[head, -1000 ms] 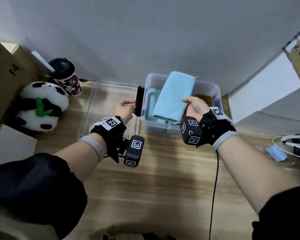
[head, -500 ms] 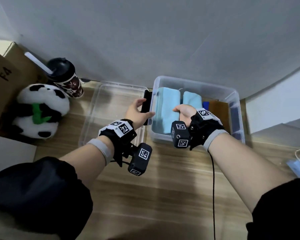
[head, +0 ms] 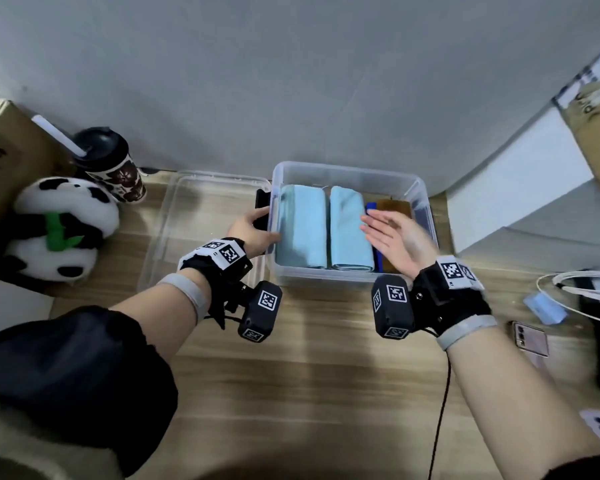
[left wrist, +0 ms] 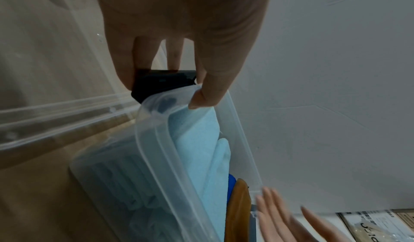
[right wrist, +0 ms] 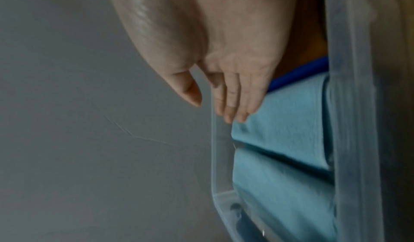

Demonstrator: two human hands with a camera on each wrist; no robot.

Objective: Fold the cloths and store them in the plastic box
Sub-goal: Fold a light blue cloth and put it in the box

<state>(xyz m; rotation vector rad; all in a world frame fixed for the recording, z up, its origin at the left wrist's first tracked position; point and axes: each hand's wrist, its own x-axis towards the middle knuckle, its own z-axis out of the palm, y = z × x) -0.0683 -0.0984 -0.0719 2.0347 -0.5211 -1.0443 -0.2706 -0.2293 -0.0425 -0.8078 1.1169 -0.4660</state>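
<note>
A clear plastic box [head: 347,169] stands on the wooden table against the wall. Inside it two folded light blue cloths [head: 302,230] [head: 349,230] stand side by side, with a dark blue cloth [head: 371,206] and a brown cloth [head: 394,206] to their right. My left hand [head: 257,230] grips the box's left end, thumb on the rim [left wrist: 179,93] and fingers round the black clip [left wrist: 161,81]. My right hand [head: 395,237] hovers over the box's right part, fingers straight, palm turned left, holding nothing. In the right wrist view its fingers [right wrist: 235,104] are just above the blue cloth [right wrist: 282,121].
The box's clear lid [head: 201,230] lies flat left of the box. Further left are a panda plush [head: 59,226], a lidded cup with a straw [head: 111,164] and a cardboard carton [head: 0,161]. Right of the box are cables [head: 575,285], a phone [head: 530,337] and white steps [head: 520,188].
The right hand carried the second light blue cloth into the box, set it beside the first, let go and lifted away with straight fingers. The left hand kept its hold on the box's end.
</note>
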